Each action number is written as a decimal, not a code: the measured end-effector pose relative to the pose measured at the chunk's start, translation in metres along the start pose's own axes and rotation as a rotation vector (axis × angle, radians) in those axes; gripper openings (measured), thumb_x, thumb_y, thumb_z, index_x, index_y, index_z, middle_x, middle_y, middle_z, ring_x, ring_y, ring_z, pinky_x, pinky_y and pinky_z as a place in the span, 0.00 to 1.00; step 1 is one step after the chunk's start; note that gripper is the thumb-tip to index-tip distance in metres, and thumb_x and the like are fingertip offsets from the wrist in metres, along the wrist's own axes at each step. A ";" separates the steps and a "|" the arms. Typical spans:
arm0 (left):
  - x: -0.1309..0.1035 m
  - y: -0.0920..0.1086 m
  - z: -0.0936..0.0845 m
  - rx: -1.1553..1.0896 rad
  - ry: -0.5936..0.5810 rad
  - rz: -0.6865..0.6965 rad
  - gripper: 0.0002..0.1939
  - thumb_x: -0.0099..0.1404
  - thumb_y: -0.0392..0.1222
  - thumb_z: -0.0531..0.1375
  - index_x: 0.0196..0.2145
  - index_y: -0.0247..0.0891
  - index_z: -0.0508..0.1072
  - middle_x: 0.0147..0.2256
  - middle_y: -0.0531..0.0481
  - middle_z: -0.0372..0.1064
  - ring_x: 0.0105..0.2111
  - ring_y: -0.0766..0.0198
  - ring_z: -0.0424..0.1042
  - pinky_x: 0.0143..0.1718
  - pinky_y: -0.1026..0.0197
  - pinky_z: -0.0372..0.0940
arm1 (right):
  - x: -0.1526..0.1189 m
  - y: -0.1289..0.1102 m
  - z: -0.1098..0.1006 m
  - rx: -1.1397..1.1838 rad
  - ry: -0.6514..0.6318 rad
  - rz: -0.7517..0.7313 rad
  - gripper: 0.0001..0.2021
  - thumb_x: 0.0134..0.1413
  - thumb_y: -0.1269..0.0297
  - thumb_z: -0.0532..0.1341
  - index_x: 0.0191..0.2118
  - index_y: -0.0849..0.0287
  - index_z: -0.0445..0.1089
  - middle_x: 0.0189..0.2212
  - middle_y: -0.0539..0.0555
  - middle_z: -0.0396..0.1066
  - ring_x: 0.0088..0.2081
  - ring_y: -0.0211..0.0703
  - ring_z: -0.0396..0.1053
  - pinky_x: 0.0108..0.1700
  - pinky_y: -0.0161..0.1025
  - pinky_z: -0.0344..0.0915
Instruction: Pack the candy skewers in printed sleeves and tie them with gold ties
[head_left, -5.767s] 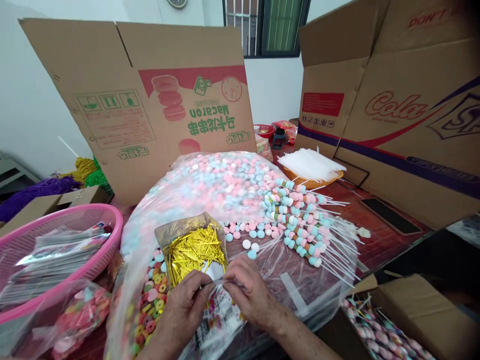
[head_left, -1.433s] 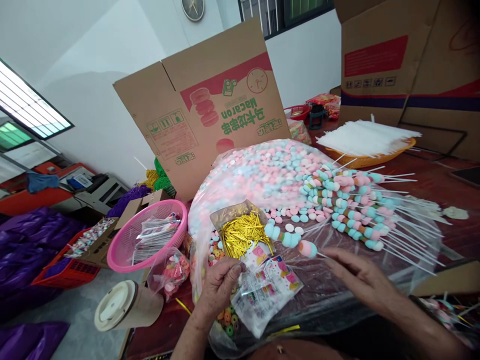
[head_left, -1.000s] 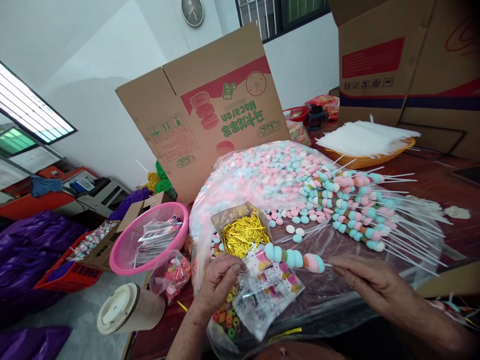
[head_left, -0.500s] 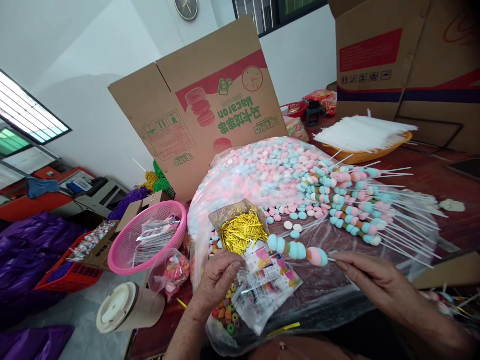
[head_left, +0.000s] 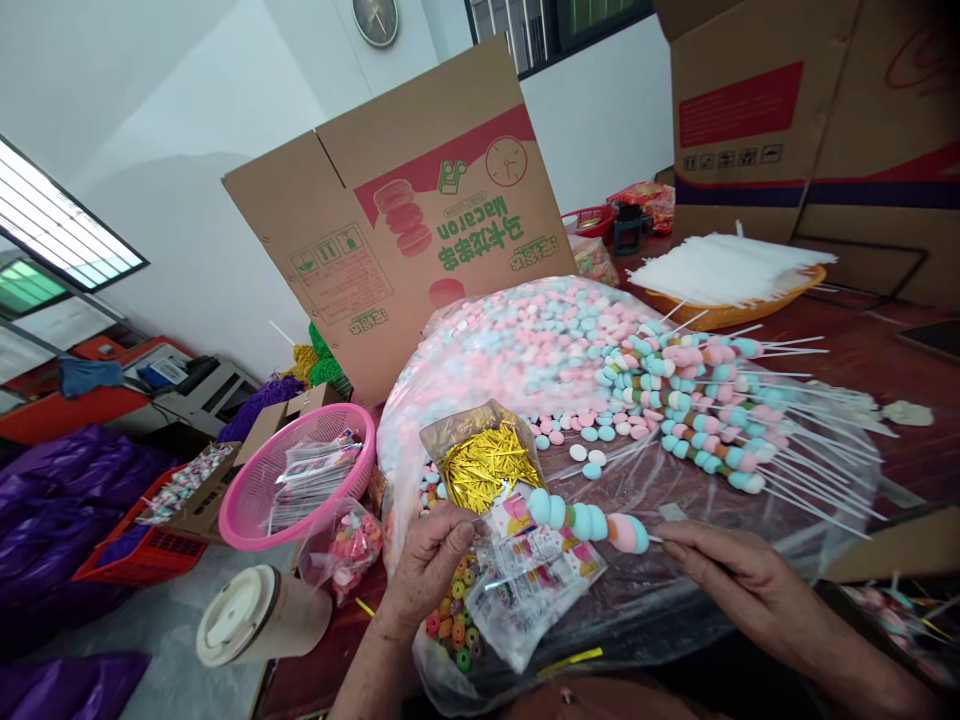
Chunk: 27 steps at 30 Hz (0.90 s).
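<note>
My right hand [head_left: 724,570] pinches the stick end of a skewer of blue and pink candies [head_left: 589,522], which tilts over some printed clear wrappers [head_left: 536,575]. At the left edge of those wrappers is my left hand [head_left: 431,550], thumb and fingers pressed together; what they grip is hidden. Just behind it, gold twist ties [head_left: 491,465] fill an open bag. Colourful ring candies [head_left: 452,625] lie in a clear bag beside my left hand. Several finished skewers [head_left: 705,400] are piled behind my right hand, next to a large bag of pastel candies [head_left: 517,340].
A pink basket [head_left: 234,500] holding packaged pieces and a lidded cup [head_left: 262,615] stand at the left. White sticks fill a yellow basket [head_left: 720,318] at the back right. Cardboard boxes [head_left: 315,200] stand behind.
The skewer in my right hand has moved down and slightly left, its candy end now over the wrappers. My right hand has lowered a little. My left hand has barely moved.
</note>
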<state>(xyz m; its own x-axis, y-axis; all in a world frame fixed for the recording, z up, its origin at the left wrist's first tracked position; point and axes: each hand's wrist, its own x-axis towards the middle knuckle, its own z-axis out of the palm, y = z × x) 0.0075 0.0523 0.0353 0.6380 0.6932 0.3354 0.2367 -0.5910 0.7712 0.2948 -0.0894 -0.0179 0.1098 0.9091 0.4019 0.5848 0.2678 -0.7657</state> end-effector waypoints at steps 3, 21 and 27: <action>0.001 0.002 -0.001 0.006 -0.014 0.001 0.14 0.64 0.44 0.52 0.30 0.35 0.74 0.27 0.47 0.72 0.28 0.64 0.68 0.32 0.62 0.63 | 0.001 0.002 -0.004 0.008 -0.027 0.008 0.11 0.54 0.64 0.55 0.39 0.54 0.74 0.33 0.54 0.76 0.34 0.44 0.74 0.35 0.33 0.71; 0.004 0.003 -0.005 0.082 -0.038 0.011 0.15 0.65 0.44 0.51 0.32 0.35 0.74 0.28 0.46 0.72 0.29 0.62 0.69 0.33 0.61 0.63 | -0.002 -0.003 0.004 -0.023 -0.048 -0.027 0.11 0.55 0.65 0.55 0.40 0.54 0.74 0.34 0.54 0.77 0.34 0.44 0.74 0.33 0.32 0.71; 0.012 0.007 -0.015 0.332 -0.214 0.114 0.13 0.65 0.42 0.50 0.32 0.37 0.73 0.28 0.47 0.73 0.31 0.62 0.68 0.38 0.58 0.60 | 0.007 -0.002 -0.013 -0.047 -0.119 -0.072 0.11 0.54 0.64 0.55 0.39 0.52 0.74 0.32 0.53 0.77 0.32 0.43 0.75 0.33 0.33 0.71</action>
<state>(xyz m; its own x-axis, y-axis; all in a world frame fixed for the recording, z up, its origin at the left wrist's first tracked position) 0.0059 0.0627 0.0524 0.8035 0.5345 0.2619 0.3565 -0.7845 0.5075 0.3045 -0.0878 -0.0073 -0.0280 0.9200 0.3908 0.6253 0.3211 -0.7113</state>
